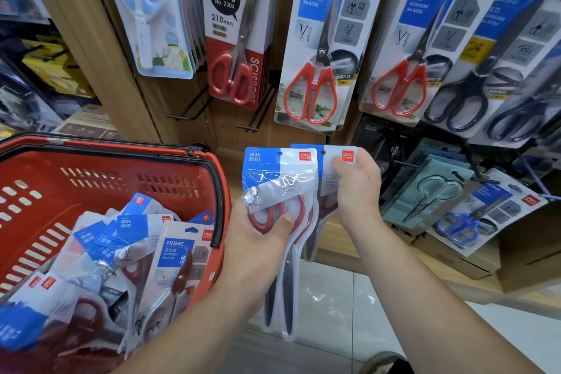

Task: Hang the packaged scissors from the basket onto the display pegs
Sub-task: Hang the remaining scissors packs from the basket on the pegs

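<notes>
My left hand grips a packaged pair of red-handled scissors around the handles, blue header upward, blades pointing down. A second pack of the same kind sits just behind and to the right of it; my right hand pinches its top corner by the red logo. Both packs hang in front of the shelf, below the display pegs. The red basket at the lower left holds several more packaged scissors.
Packs of scissors hang on the board above: a blue child's pair, red-handled ones and black ones. Two bare black pegs jut out under them. More packs lie at the right over cardboard boxes.
</notes>
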A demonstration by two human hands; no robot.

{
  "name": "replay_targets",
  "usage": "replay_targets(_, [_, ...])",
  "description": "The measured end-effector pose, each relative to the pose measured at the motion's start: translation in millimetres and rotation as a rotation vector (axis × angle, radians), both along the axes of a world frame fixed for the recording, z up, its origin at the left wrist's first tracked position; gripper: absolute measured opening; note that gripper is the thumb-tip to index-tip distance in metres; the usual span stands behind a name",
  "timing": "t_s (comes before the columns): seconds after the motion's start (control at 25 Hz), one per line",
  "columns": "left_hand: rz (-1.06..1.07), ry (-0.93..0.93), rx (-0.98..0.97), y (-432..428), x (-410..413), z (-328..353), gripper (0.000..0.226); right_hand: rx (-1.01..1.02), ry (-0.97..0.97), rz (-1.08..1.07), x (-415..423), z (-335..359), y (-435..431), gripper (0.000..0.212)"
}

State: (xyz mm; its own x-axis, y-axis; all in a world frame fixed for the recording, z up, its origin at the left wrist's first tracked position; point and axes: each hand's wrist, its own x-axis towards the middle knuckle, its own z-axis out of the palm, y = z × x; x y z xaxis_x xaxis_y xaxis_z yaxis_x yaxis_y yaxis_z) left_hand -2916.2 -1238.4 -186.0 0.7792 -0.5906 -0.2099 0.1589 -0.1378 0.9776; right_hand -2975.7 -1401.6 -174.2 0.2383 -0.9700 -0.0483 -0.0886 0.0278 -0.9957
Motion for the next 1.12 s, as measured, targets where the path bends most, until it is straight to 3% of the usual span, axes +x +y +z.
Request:
replay_targets(0.32, [0.008,0.002,0.011,-2,2,0,0.050,-0.026,0.005,0.049,3,2,-3,0.015])
replay_targets(0.52, [-0.003,0.000,0.032,-3,0,-3,0.049,0.006,0.072,0.058,-5,-17,-1,0.033])
replay_targets(0.72, [-0.003,-0.009,0.030,-5,2,-5,0.049,0.033,-0.034,0.121,0,-8,-7,0.043])
replay_targets(1.12, [0.000,-0.019,-0.007,-7,3,-8,0.048,0.066,0.048,0.220,0,-16,-16,0.024])
